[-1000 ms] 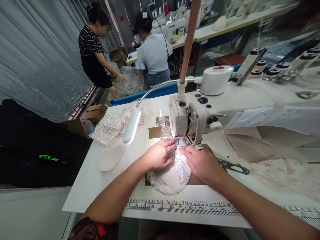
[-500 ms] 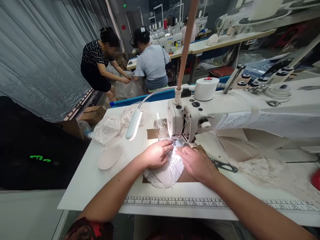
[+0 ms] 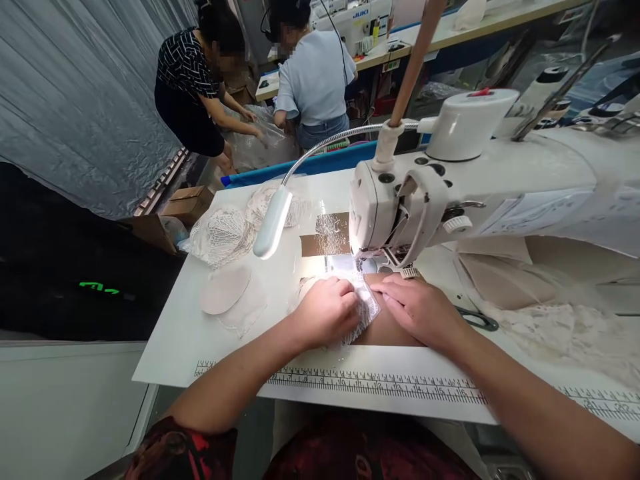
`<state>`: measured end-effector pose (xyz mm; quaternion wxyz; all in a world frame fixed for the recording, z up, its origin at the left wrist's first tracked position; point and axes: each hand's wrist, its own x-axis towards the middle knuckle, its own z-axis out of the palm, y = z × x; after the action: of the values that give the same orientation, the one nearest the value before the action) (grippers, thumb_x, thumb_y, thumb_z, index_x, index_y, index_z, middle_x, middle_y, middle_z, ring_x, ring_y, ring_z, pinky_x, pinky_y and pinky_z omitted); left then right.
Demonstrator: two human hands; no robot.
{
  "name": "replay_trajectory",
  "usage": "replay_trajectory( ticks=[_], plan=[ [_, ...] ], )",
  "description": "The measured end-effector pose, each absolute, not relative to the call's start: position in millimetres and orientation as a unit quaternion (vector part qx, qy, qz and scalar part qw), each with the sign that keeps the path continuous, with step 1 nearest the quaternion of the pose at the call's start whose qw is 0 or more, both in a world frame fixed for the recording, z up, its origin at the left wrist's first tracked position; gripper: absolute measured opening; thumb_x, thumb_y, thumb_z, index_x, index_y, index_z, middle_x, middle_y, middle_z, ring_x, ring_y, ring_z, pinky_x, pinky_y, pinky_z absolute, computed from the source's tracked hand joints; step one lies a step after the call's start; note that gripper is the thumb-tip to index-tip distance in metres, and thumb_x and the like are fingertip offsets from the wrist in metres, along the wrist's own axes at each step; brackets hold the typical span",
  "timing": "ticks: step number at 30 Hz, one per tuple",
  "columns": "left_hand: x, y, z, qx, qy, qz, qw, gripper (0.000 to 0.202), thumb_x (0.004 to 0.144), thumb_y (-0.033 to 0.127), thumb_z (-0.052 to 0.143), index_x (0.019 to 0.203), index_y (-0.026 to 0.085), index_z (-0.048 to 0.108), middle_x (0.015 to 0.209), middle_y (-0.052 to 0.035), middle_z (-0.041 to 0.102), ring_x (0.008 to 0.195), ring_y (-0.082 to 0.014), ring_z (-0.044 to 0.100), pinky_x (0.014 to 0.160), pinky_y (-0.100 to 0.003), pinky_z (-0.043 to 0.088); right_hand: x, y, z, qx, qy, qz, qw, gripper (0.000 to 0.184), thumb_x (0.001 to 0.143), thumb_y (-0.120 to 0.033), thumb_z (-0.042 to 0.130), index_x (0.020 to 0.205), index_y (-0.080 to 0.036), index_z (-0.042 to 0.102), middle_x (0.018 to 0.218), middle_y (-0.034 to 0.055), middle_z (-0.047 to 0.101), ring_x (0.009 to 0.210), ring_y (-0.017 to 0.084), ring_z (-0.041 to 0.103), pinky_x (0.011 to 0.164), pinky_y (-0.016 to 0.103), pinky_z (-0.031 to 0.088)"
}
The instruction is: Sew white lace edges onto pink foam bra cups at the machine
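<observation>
Under the needle of a white sewing machine [image 3: 373, 207] lies a white lace piece [image 3: 369, 308], lit by the lamp. My left hand [image 3: 330, 308] rests over it with curled fingers, gripping it and hiding much of its left side. To the right, my right hand [image 3: 417, 303] lies with its fingers stretched out on the brown board [image 3: 387, 330], fingertips at the lace's right edge. The presser foot area is partly hidden by the machine head.
A lamp [image 3: 273, 223] on a bendy neck hangs left of the needle. Lace cups [image 3: 220, 233] and a beige oval pad [image 3: 226, 290] lie to the left. Small thread snips [image 3: 479, 319] and lace fabric [image 3: 555, 327] lie at right. A ruler strip [image 3: 360, 385] runs along the front edge. Two people work beyond.
The lace piece has turned under the needle, its corner now pointing right. My left hand has curled further over it, and my right hand has slid off it onto the board. The view has shifted.
</observation>
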<state>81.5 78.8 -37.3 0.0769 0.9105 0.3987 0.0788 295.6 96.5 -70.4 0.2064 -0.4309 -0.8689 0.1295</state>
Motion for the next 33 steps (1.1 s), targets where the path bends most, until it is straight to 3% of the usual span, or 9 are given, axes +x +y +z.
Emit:
replay_trajectory(
  ticks=[3,9,12,16,22,24,27,33],
  plan=[
    [84.3,78.4,-47.2,0.907,0.412,0.077,0.055,0.029,0.093,0.026,0.039,0.079,0.015,0.062,0.078,-0.0065,0.06,0.072,-0.0179,0.053,0.064,-0.031,0.04,299.3,96.9,-69.1,-0.44,-0.865,0.137,0.197,0.033,0.087,-0.018,0.04,0.101,-0.018,0.07,0.099,0.007,0.072,0.088,0.02,0.065,0.073,0.031,0.051],
    [76.3,79.0,-47.6,0.902,0.404,0.112,0.1,0.021,0.09,0.022,0.041,0.08,0.016,0.057,0.078,-0.0055,0.06,0.072,-0.0169,0.051,0.067,-0.03,0.038,307.8,87.6,-51.6,-0.422,-0.868,0.19,0.18,0.031,0.089,-0.023,0.041,0.103,-0.02,0.068,0.103,0.0067,0.069,0.093,0.02,0.063,0.075,0.032,0.051],
    [73.3,79.4,-46.1,0.897,0.407,0.115,0.126,0.017,0.088,0.022,0.042,0.08,0.016,0.056,0.079,-0.0051,0.06,0.073,-0.0171,0.05,0.067,-0.029,0.038,306.7,79.7,-48.8,-0.37,-0.891,0.21,0.159,0.033,0.089,-0.019,0.041,0.114,-0.02,0.062,0.104,0.0071,0.067,0.092,0.018,0.061,0.075,0.031,0.049],
    [71.8,80.9,-47.4,0.896,0.404,0.117,0.142,0.017,0.088,0.023,0.041,0.08,0.016,0.054,0.079,-0.0051,0.059,0.074,-0.0177,0.049,0.068,-0.03,0.039,299.9,72.5,-58.8,-0.318,-0.93,0.128,0.132,0.04,0.087,-0.01,0.04,0.121,-0.019,0.058,0.091,0.0069,0.066,0.081,0.018,0.059,0.066,0.029,0.043],
    [66.8,82.3,-45.1,0.882,0.409,0.141,0.189,0.014,0.087,0.02,0.04,0.079,0.017,0.051,0.078,-0.0048,0.057,0.072,-0.0168,0.048,0.069,-0.03,0.041,296.6,69.4,-64.9,-0.321,-0.939,0.007,0.122,0.031,0.079,-0.003,0.044,0.095,-0.016,0.066,0.071,0.003,0.057,0.063,0.016,0.047,0.059,0.03,0.03],
    [65.4,82.9,-43.8,0.879,0.409,0.142,0.198,0.013,0.086,0.019,0.04,0.079,0.017,0.051,0.078,-0.0046,0.057,0.072,-0.0166,0.048,0.069,-0.03,0.041,297.9,67.7,-63.5,-0.33,-0.936,-0.006,0.121,0.029,0.078,-0.003,0.044,0.092,-0.016,0.066,0.07,0.0024,0.056,0.062,0.016,0.045,0.059,0.03,0.029],
    [65.5,83.5,-43.4,0.889,0.4,0.126,0.186,0.013,0.087,0.021,0.042,0.081,0.016,0.053,0.08,-0.0048,0.058,0.074,-0.0171,0.049,0.07,-0.03,0.041,298.9,63.5,-62.5,-0.327,-0.937,-0.009,0.121,0.033,0.079,-0.003,0.044,0.102,-0.016,0.065,0.074,0.003,0.059,0.064,0.017,0.046,0.061,0.03,0.029],
    [69.1,80.0,-49.7,0.931,0.344,0.072,0.101,0.023,0.09,0.02,0.042,0.099,0.017,0.063,0.091,-0.006,0.061,0.083,-0.0189,0.051,0.072,-0.032,0.037,298.2,55.7,-64.7,-0.328,-0.936,0.01,0.127,0.033,0.08,-0.005,0.044,0.103,-0.015,0.065,0.078,0.0051,0.061,0.067,0.018,0.047,0.063,0.03,0.031]
  ],
)
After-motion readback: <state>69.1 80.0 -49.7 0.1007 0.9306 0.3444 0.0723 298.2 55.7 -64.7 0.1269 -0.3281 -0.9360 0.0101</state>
